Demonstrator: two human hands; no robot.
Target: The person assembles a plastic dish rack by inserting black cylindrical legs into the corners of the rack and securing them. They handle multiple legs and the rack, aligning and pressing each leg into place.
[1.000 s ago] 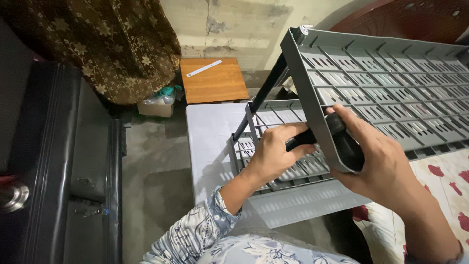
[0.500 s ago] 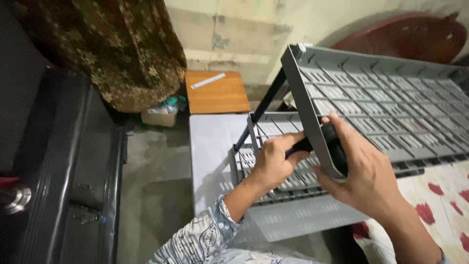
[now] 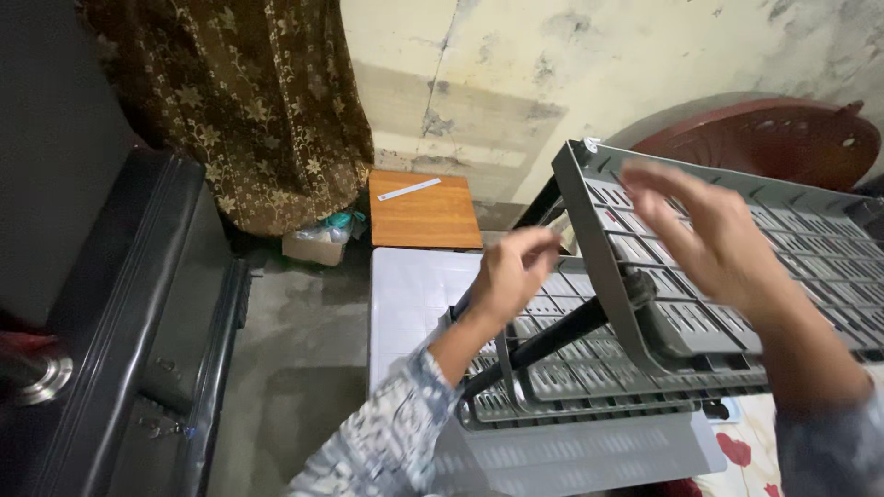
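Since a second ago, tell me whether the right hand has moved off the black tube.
Yes. The right hand has let go of the black tube and lifted, open, above the grey shelf's edge.

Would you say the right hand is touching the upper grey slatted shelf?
Cannot tell. In the head view the right hand, open and blurred, lies over the upper grey slatted shelf; neither contact nor gap shows plainly.

A stained, cracked cream wall backs a bare grey concrete floor, with a brown gold-flowered curtain hanging left, a small wooden table below, and a dark red chair at right.
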